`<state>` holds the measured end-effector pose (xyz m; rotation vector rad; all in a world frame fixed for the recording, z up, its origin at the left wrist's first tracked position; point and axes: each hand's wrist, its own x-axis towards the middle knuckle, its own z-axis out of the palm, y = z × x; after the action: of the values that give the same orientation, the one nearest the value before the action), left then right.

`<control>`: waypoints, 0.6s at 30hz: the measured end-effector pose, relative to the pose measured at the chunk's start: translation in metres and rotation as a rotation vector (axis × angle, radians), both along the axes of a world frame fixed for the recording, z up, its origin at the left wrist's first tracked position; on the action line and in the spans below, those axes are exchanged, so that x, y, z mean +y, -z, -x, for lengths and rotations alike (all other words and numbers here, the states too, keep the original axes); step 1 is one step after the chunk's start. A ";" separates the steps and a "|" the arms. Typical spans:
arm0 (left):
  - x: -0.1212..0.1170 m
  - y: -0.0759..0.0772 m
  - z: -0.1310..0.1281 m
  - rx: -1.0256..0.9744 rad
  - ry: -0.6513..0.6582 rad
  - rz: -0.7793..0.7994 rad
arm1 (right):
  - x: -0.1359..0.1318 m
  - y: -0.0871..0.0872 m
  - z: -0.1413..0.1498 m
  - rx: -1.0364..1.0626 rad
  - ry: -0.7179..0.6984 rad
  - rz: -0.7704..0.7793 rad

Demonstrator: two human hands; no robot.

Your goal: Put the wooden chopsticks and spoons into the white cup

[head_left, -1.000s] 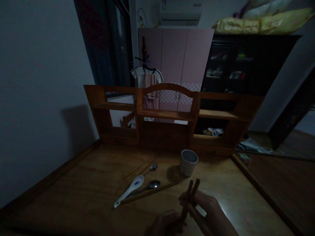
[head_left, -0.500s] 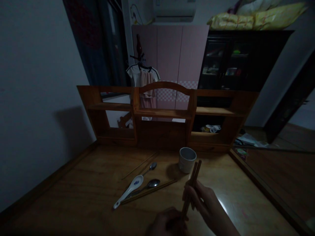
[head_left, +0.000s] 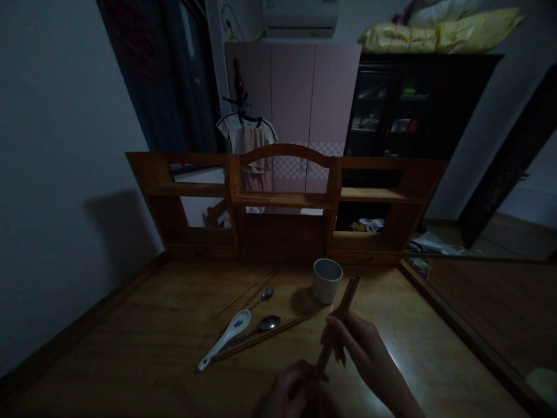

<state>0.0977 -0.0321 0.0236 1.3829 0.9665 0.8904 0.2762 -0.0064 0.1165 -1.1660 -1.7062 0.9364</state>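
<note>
Dimly lit wooden tabletop, chopsticks in both hands

The chopsticks slant above the near side of the tabletop, tips up and leaning right, just beside the grey cup. The right hand pinches them around the middle; the left hand, partly lost in shadow, has its fingers closed on their lower end.

The yellowish wood carries a pale glare by the right forearm, and the upright cup casts a soft shadow to its left. Farther left lie a white spoon with a blue mark in its bowl, two metal spoons pointing away to the right, a pair of thin sticks and, beyond, a lone thin stick.

A wooden shelf unit with an arched centre spans the back edge. Behind it stand a pink wardrobe with a checkered band and a dark glass-fronted cabinet topped by yellow bags. Clothes hang on a stand near the dark curtain. A plain wall closes the left side; a dark door is at the right.
</note>
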 end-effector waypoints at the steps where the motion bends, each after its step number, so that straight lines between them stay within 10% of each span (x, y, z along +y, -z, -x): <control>1: 0.001 0.003 -0.001 -0.021 0.003 -0.001 | -0.003 -0.003 0.000 -0.016 -0.001 -0.014; 8: 0.015 0.025 -0.005 -0.099 0.035 0.026 | -0.026 -0.019 0.016 -0.273 -0.201 -0.209; 18: 0.016 0.001 -0.007 0.087 0.047 0.033 | -0.013 -0.016 0.024 -0.352 -0.163 -0.219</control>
<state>0.1050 -0.0158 0.0227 1.4202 1.0059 0.7819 0.2525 -0.0192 0.1329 -1.1032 -2.1533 0.6427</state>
